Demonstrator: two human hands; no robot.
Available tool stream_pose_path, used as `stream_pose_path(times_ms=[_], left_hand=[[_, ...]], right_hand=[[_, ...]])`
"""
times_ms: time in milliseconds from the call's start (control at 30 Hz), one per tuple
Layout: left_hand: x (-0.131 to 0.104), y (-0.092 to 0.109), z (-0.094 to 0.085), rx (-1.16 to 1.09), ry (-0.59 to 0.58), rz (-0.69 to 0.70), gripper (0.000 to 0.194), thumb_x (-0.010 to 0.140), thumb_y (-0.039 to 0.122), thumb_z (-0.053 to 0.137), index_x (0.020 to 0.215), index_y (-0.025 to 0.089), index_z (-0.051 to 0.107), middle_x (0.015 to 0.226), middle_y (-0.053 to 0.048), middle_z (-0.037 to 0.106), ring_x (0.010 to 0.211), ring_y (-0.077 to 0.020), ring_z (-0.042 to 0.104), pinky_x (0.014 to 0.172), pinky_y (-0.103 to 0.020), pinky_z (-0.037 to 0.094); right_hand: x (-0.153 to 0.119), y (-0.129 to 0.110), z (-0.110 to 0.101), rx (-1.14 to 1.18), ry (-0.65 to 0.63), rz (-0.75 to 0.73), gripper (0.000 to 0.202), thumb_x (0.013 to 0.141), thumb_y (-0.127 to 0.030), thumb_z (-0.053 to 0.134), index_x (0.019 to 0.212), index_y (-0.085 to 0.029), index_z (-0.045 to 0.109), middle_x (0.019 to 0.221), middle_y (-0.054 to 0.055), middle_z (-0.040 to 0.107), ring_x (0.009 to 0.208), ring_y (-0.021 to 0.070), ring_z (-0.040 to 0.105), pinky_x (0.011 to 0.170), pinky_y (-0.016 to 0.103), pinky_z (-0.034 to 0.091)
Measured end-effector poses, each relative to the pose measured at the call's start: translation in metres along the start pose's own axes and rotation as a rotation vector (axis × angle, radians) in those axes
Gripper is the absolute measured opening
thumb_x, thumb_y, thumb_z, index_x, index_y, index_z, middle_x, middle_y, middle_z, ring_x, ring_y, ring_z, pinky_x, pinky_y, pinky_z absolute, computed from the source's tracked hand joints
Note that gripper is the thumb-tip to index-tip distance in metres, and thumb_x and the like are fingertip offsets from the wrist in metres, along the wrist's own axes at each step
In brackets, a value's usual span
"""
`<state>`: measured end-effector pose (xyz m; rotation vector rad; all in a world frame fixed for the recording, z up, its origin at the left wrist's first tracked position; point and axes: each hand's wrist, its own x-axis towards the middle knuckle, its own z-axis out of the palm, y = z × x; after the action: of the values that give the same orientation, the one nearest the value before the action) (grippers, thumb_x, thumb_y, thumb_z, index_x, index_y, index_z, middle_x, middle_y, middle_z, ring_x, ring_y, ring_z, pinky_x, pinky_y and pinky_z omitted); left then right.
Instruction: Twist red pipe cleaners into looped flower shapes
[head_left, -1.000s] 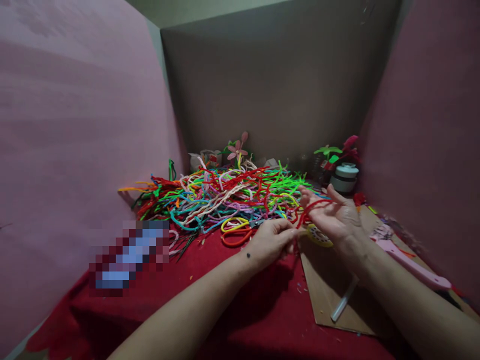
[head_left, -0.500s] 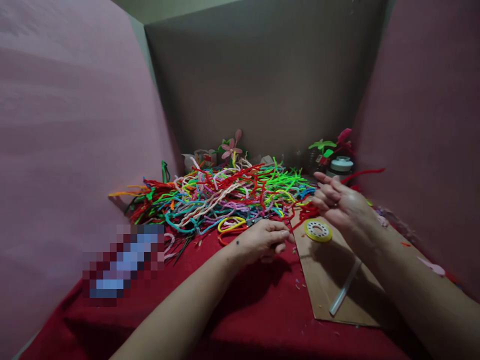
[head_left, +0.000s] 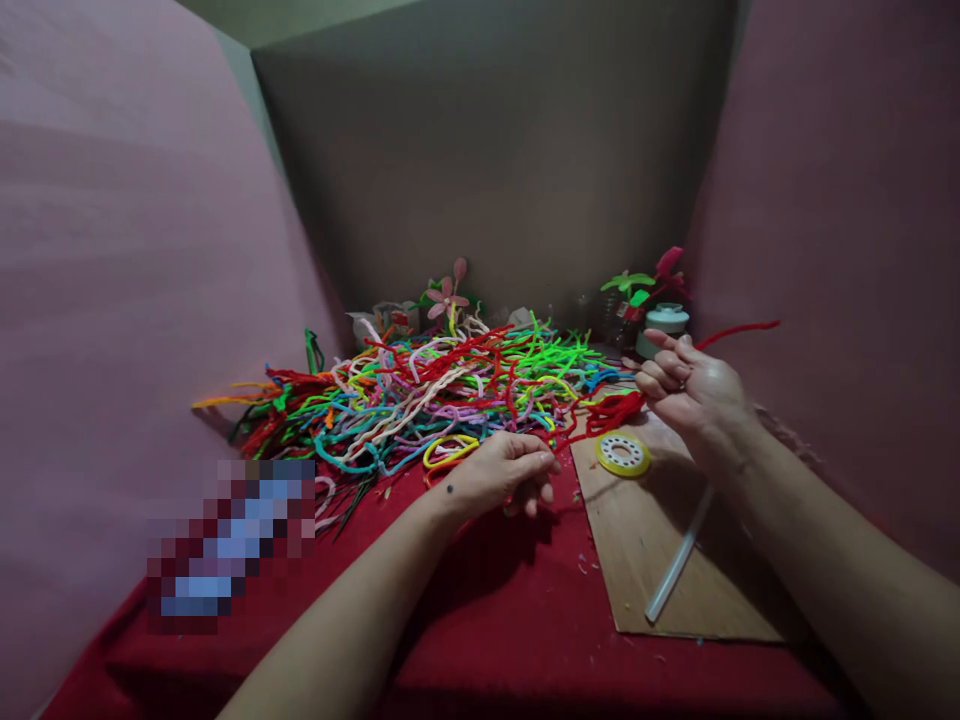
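Observation:
My right hand (head_left: 686, 385) is raised over the far end of a cardboard piece, fingers curled on a red pipe cleaner (head_left: 739, 330) whose end sticks out to the right. Lower and to the left, my left hand (head_left: 517, 475) has its fingers bent together at the end of a red strand that runs to a red bundle (head_left: 615, 410). Scissors with yellow and orange handles (head_left: 450, 450) lie partly hidden behind the left hand. A yellow tape roll (head_left: 622, 455) sits on the cardboard (head_left: 630, 580) between the hands.
A large heap of coloured pipe cleaners (head_left: 450, 390) covers the back of the red cloth (head_left: 465, 640). A clear stick (head_left: 679, 570) lies on the cardboard. Pipe-cleaner flowers (head_left: 446, 298) and a lidded jar (head_left: 666, 322) stand behind. Pink panels (head_left: 135, 250) rise at both sides.
The whole view has shifted slightly to the right. My right hand has moved a little right relative to the cardboard, its red pipe cleaner with it. My left hand covers more of the scissors.

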<state>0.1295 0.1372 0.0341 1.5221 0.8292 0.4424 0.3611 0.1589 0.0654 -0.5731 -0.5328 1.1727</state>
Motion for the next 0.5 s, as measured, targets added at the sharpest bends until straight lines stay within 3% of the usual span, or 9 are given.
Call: stream_pose_path(times_ms=[167, 400, 500], left_hand=[[0.002, 0.002, 0.003, 0.104, 0.124, -0.04, 0.023, 0.075, 0.034, 0.047, 0.07, 0.013, 0.053, 0.054, 0.0, 0.059, 0.034, -0.0054, 0.048, 0.031, -0.013, 0.03], [0.001, 0.004, 0.003, 0.197, 0.094, -0.15, 0.017, 0.066, 0.02, 0.049, 0.053, 0.012, 0.055, 0.032, 0.004, 0.045, 0.024, -0.0044, 0.033, 0.029, -0.015, 0.025], [-0.002, 0.007, -0.006, 0.262, 0.076, -0.184, 0.019, 0.068, 0.022, 0.051, 0.053, 0.012, 0.055, 0.031, 0.005, 0.044, 0.025, -0.0044, 0.032, 0.03, -0.016, 0.024]], right_hand=[[0.001, -0.001, -0.001, 0.04, 0.005, 0.001, 0.032, 0.092, -0.017, 0.027, 0.077, -0.01, 0.055, 0.035, -0.009, 0.023, 0.03, 0.005, 0.018, 0.032, 0.018, 0.02], [-0.009, -0.004, 0.007, 0.018, -0.071, 0.034, 0.03, 0.092, -0.018, 0.029, 0.08, -0.011, 0.056, 0.035, -0.01, 0.019, 0.03, 0.0057, 0.014, 0.03, 0.018, 0.017], [-0.014, -0.009, 0.012, 0.033, -0.096, 0.048, 0.03, 0.092, -0.019, 0.029, 0.079, -0.013, 0.055, 0.035, -0.009, 0.017, 0.031, 0.0064, 0.013, 0.03, 0.018, 0.017]])
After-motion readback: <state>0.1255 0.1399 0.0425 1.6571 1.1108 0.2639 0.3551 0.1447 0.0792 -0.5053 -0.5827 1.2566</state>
